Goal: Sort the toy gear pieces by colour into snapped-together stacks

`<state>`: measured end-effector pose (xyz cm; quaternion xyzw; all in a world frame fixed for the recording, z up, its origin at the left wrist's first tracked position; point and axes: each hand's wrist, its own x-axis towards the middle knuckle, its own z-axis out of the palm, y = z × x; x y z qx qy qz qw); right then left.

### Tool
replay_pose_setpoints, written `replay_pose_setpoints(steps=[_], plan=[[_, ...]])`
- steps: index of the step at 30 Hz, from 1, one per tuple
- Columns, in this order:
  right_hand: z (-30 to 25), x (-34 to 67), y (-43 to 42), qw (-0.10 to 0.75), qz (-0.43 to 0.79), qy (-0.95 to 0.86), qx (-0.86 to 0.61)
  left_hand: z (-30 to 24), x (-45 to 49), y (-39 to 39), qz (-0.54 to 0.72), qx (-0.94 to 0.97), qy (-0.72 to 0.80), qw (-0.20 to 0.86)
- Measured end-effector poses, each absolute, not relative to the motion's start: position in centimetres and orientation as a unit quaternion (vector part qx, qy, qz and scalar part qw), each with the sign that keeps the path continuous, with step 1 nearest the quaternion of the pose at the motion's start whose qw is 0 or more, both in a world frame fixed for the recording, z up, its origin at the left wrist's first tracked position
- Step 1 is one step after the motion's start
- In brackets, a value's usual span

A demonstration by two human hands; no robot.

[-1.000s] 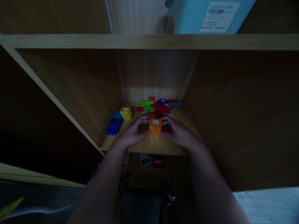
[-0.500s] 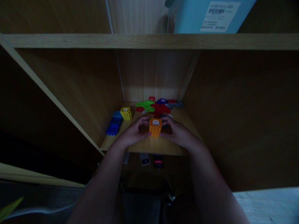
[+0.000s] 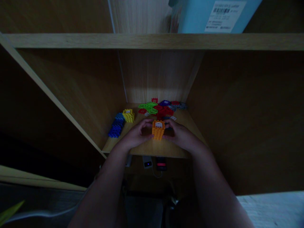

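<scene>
Head view: your left hand and right hand grasp one orange stack between them, fingertips and thumbs at its two sides. Stack upright, made of interlocking notched pieces, with a white label on its top face. Location: over the front middle part of the shelf, between your palms; whether its base rests on the wood or is slightly raised, cannot tell.

To the left of your left hand, near the side wall: a blue row of notched pieces running front to back, its far end just beside a yellow stack, which also has a white label on top.

Behind your hands, toward the back panel: a loose spread of flat pieces. Green pieces at left, red pieces at centre, a purple piece behind these, grey pieces at right. A small white card lies near your right fingertips.

Below the shelf's front edge: a white device with a lit display, beside a dark device showing a pinkish-red band. Above, on the upper shelf: a light-blue box bearing a barcode sticker. Lighting dim.
</scene>
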<state>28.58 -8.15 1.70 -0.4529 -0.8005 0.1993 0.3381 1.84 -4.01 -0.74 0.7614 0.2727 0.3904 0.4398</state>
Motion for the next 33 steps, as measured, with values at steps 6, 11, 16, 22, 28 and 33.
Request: replay_pose_setpoints(steps=[6,11,16,22,28,33], plan=[[1.64,28.54,-8.12,0.33,0.195,-0.801,-0.46,-0.61,1.9,-4.14,0.394,0.759,0.267,0.445],[1.54,28.47,-8.09,0.341,0.194,-0.802,-0.45,-0.66,1.94,-4.18,0.398,0.758,0.266,0.443],[1.48,28.55,-7.99,0.334,0.198,-0.807,-0.445,-0.71,1.99,-4.11,0.4,0.758,0.272,0.438],[1.32,28.68,-7.85,0.337,0.199,-0.807,-0.442,-0.78,2.05,-4.02,0.401,0.759,0.274,0.435],[1.15,28.68,-7.76,0.344,0.21,-0.806,-0.434,-0.89,2.07,-4.0,0.404,0.758,0.275,0.431],[1.26,28.69,-7.77,0.347,0.203,-0.804,-0.438,-1.15,2.06,-3.86,0.405,0.76,0.275,0.427]])
